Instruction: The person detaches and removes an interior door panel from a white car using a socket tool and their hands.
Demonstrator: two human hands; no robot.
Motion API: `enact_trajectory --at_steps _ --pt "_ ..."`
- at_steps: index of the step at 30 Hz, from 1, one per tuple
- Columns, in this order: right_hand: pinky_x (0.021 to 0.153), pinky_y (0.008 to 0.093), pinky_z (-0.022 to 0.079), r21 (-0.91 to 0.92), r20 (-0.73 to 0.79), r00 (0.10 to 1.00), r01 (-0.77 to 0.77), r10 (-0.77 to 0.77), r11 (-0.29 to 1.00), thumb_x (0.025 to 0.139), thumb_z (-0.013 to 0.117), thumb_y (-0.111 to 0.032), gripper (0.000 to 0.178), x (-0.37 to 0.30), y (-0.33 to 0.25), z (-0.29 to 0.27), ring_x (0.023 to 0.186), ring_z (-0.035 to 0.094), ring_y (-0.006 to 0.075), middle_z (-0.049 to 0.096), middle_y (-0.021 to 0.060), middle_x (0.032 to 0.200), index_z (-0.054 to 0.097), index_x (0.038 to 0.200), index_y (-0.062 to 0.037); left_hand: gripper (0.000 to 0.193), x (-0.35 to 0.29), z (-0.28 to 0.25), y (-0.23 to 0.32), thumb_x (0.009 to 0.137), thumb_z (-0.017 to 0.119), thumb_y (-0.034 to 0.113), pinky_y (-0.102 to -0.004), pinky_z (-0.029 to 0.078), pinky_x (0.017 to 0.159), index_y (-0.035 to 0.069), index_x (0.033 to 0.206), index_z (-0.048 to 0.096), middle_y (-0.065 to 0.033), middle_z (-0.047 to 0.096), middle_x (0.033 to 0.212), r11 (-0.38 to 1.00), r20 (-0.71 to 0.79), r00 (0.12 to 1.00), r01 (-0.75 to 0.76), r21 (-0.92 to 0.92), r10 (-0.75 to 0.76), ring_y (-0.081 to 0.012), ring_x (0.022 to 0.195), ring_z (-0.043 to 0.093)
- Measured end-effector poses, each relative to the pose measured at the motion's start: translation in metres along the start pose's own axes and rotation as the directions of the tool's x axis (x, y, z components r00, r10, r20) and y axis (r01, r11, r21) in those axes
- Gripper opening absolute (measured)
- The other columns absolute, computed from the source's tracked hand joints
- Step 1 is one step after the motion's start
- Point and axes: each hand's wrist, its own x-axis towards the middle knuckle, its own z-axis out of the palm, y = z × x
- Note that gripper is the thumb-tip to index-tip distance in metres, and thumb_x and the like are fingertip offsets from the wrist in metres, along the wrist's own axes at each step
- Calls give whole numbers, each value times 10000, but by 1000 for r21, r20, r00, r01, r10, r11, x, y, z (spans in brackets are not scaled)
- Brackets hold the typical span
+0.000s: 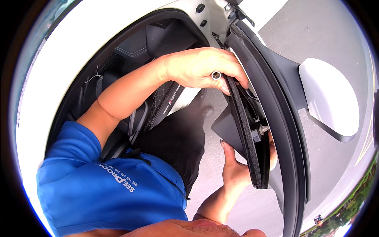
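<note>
My left hand (205,69) reaches across to the inner side of an open car door. Its thumb and fingers close over the upper end of a black trim panel (244,130) with a foam-like edge. At the same hand, the round end of a metal hex socket (216,75) shows; the rest of it is hidden. Lower down, my right hand (237,170) grips the panel, thumb on the near face and fingers partly hidden behind. A grey clip (257,135) with a pale tip sticks out of the panel's back, facing the door. The panel stands tilted beside the door frame.
The dark door frame (294,150) curves down just beyond the panel, with a white side mirror (329,96) outside it. Behind my left arm lies the car's dark cabin (136,43), bordered by the white body (79,35). Grey pavement (284,35) lies outside.
</note>
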Motion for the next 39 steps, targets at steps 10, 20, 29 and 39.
enact_trajectory --at_steps 10,20,29,39 --pt "1029 501 405 -178 72 994 89 -77 980 648 898 -520 1097 1 13 -2 1230 518 399 523 222 1359 400 1419 80 390 -4 30 10 770 757 98 -390 446 910 99 1154 689 -55 669 1111 942 -313 934 -65 330 174 -268 1086 581" --pt "971 450 461 -136 11 999 -30 32 990 671 911 -353 743 3 10 4 1112 600 363 637 178 1198 596 1226 27 587 -24 71 0 778 769 49 -471 432 1071 -19 1325 566 -193 538 1334 913 -594 782 84 398 187 -370 1237 534" --pt "1029 480 440 -283 41 999 25 -14 959 662 917 -437 1020 5 16 -1 1254 517 395 493 244 1359 428 1397 74 259 -10 73 -13 874 722 55 -257 521 718 -23 1119 694 -113 655 983 964 -823 537 259 -52 -188 -152 828 643" --pt "1096 528 353 -316 -32 999 -10 0 949 654 848 -564 1041 2 11 4 1329 468 377 528 184 1406 456 1432 5 191 -20 53 -12 861 743 59 -265 536 736 -12 1038 737 -120 705 959 983 -781 623 167 73 -47 -169 835 683"
